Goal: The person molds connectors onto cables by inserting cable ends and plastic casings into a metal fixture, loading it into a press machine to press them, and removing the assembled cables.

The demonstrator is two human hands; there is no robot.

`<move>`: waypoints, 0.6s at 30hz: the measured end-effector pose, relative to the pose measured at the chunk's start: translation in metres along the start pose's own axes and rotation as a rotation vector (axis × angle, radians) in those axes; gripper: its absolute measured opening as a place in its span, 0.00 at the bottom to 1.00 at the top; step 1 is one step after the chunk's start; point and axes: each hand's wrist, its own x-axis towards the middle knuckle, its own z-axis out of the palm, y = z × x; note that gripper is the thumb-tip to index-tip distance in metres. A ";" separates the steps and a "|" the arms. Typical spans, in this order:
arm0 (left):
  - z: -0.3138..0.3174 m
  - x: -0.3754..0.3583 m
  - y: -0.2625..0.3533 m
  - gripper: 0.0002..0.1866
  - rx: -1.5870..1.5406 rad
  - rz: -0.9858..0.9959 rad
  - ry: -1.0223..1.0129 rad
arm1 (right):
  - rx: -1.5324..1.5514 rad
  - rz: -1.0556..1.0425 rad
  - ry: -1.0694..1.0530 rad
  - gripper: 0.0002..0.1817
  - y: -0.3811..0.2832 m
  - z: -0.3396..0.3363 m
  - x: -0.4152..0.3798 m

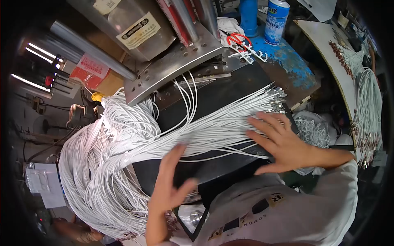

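Note:
A thick bundle of white cables (pixel 205 128) lies across the black work surface (pixel 242 82), its metal-tipped connector ends fanned out at the upper right. My right hand (pixel 277 141) is spread over the cables near those ends, fingers apart and fingertips right at the strands. Lower and to the left, my left hand (pixel 172 178) has its fingers stretched out, fingertips at the bundle's lower edge, slightly blurred. Neither hand is wrapped round a cable. From the bundle's left side the cables loop into a large coiled heap (pixel 88 164) that hangs over the edge.
A metal press plate (pixel 176 61) with upright columns overhangs the surface behind the cables. Red-handled pliers (pixel 238 39), white plastic sprues (pixel 248 53) and a blue spray can (pixel 276 22) stand behind. A bag of white scraps (pixel 312 131) and another cable bundle (pixel 366 110) are at right.

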 end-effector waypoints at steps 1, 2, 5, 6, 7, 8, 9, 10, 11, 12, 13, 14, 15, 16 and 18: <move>0.004 0.029 0.000 0.33 -0.109 0.014 -0.076 | -0.038 -0.076 0.019 0.57 -0.004 0.001 0.015; 0.011 0.061 0.000 0.32 -0.218 0.033 -0.152 | -0.078 -0.112 0.041 0.56 -0.008 0.004 0.030; 0.022 0.124 -0.018 0.31 0.184 0.134 -0.334 | -0.194 -0.058 0.093 0.50 0.005 0.016 0.055; 0.022 0.134 -0.031 0.29 0.434 0.146 -0.361 | -0.229 0.001 0.082 0.47 0.014 0.017 0.056; 0.020 0.144 -0.038 0.19 0.452 0.129 -0.415 | -0.269 -0.056 0.125 0.39 0.022 0.013 0.054; 0.017 0.150 -0.034 0.17 0.436 0.058 -0.413 | -0.269 -0.061 0.099 0.38 0.027 0.009 0.052; 0.013 0.155 -0.027 0.15 0.422 -0.013 -0.412 | -0.267 -0.066 0.077 0.37 0.030 0.003 0.050; 0.011 0.159 -0.025 0.13 0.409 -0.083 -0.411 | -0.266 -0.070 0.055 0.35 0.032 -0.005 0.050; 0.008 0.163 -0.042 0.15 0.310 -0.013 -0.387 | -0.262 -0.091 0.045 0.31 0.033 -0.017 0.054; 0.005 0.164 -0.045 0.16 0.245 -0.053 -0.393 | -0.171 -0.038 -0.020 0.30 0.037 -0.029 0.062; 0.002 0.166 -0.047 0.17 0.182 -0.091 -0.399 | -0.081 0.015 -0.081 0.29 0.042 -0.040 0.073; -0.001 0.168 -0.048 0.18 0.123 -0.127 -0.404 | 0.009 0.069 -0.138 0.29 0.047 -0.047 0.085; 0.001 0.167 -0.055 0.20 0.045 -0.144 -0.386 | -0.004 0.058 0.076 0.25 0.061 -0.033 0.097; 0.001 0.168 -0.057 0.19 0.047 -0.127 -0.414 | -0.101 0.028 0.162 0.23 0.074 -0.022 0.113; 0.000 0.167 -0.058 0.19 0.048 -0.105 -0.471 | -0.244 0.004 0.249 0.19 0.095 0.003 0.148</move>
